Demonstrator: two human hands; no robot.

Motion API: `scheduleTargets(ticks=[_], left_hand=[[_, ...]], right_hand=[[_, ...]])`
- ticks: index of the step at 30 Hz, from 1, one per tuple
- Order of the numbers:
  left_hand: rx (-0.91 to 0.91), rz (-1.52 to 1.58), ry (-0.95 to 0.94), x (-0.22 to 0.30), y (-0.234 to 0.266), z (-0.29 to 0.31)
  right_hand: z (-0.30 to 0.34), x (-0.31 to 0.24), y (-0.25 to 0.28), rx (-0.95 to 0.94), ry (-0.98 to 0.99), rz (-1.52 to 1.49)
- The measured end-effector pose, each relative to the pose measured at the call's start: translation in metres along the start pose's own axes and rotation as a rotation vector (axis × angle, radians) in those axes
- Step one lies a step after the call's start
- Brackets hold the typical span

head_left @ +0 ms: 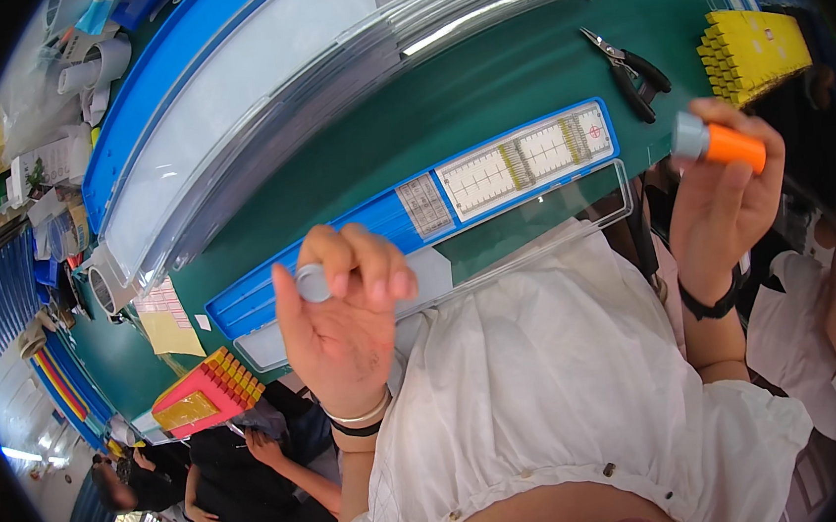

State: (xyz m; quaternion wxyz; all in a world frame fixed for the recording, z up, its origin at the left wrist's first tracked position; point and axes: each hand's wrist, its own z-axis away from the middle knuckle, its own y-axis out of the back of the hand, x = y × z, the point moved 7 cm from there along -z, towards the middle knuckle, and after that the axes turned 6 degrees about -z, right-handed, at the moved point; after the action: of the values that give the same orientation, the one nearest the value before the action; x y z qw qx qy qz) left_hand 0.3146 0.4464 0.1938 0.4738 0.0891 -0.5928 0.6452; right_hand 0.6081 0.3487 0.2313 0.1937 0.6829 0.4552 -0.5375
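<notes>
The person's left hand (343, 317) pinches a small round disc (313, 282) between thumb and fingertips, palm turned up, in front of the tray's left part. The right hand (720, 195) grips an orange tube (734, 149) with a grey end (690, 135), raised past the tray's right end, below the pliers (631, 73).

Most of the marking is on the blue tray (386, 214), lying on a green table (520, 63). Its white card (476, 181) bears ruled scales, too small to read, and a red circled cross (595, 131). Beside the card, a grey label (424, 207) carries fine dark print — also unreadable. At left, a sheet (160, 303) shows pink lines, and the yellow block (767, 44) has a small pale tag.

The left hand hides part of the tray and of the clear lid (623, 198) along its near side. The disc's material is hard to make out, and fingers cover part of the tube; whether anything sits inside it cannot be told. A stack of trays (271, 55) is cut off at the top edge. Co-workers at both sides are partly visible — blurred toward the dark rim.
</notes>
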Motion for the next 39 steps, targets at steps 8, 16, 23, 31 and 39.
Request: scheduleTargets(ticks=[8,16,23,31,39], left_hand=[[-0.274,0.204,0.36,-0.043,-0.044,0.019],[-0.367,0.049,0.381,-0.049,-0.07,0.035],[-0.367,0.122,0.306,-0.059,-0.077,0.038],[-0.443,0.117,0.284,-0.062,-0.084,0.043],[-0.444,-0.488,-0.005,-0.053,-0.076,0.036]], right_hand=[[0.046,-0.004,-0.112,-0.753,-0.002,0.138],[0.051,-0.012,-0.105,-0.738,0.026,0.203],[0.051,-0.011,-0.096,-0.658,0.162,0.177],[0.05,-0.025,-0.095,-0.66,0.247,0.195],[-0.013,-0.025,-0.046,-0.215,0.286,0.317]])
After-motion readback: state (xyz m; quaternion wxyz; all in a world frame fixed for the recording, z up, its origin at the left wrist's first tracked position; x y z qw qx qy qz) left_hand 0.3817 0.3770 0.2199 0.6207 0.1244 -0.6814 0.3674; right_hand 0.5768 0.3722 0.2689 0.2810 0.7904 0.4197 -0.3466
